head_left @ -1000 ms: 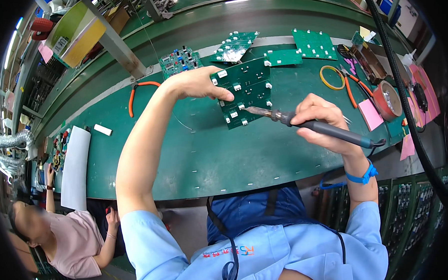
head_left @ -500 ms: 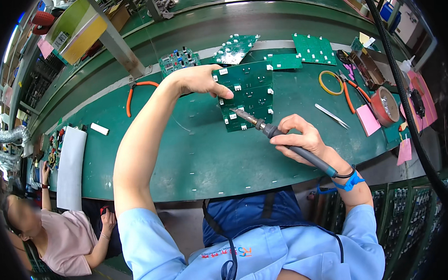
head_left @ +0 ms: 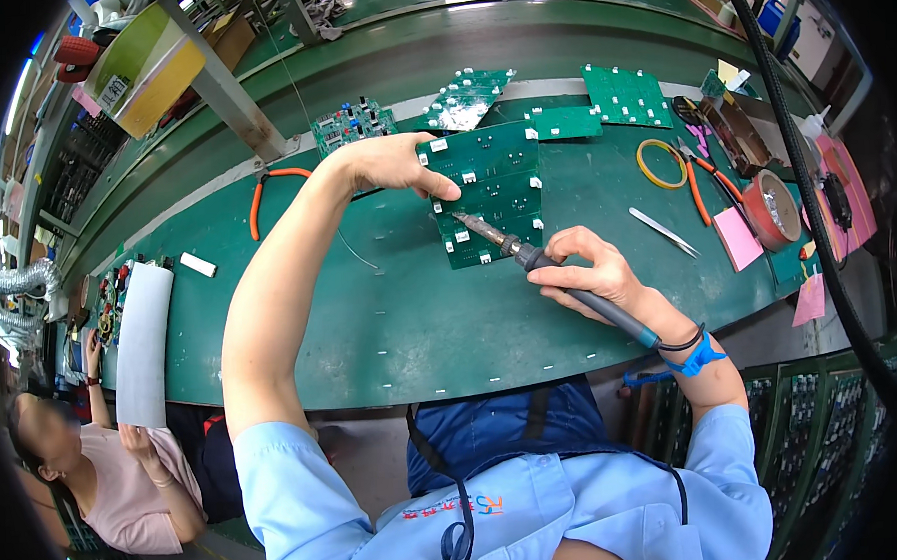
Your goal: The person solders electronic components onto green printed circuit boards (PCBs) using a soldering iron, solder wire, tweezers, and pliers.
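Observation:
My left hand [head_left: 401,166] grips the upper left edge of a green circuit board [head_left: 502,200], thumb on the face turned to me and the other fingers hidden behind it. The board is held up tilted, with small white connectors along its sides. In my right hand [head_left: 600,275] is a soldering iron [head_left: 522,254], held like a pen, its grey handle sloping down to the right. The iron's tip reaches the left part of the board, below my left thumb; whether it touches is too small to tell. A blue band [head_left: 700,356] circles my right wrist.
More circuit boards [head_left: 627,97] lie along the bench's far side. At the right are tweezers [head_left: 664,233], orange-handled pliers [head_left: 700,191], a yellow ring [head_left: 662,164], a red reel [head_left: 771,209] and pink pads [head_left: 735,239]. A black cable [head_left: 793,145] hangs there. A co-worker [head_left: 137,474] sits at left.
The iron's tip has shifted slightly left and up across the board, with my right hand following. The board has moved a little left. The co-worker's near hand has risen to the pale sheet.

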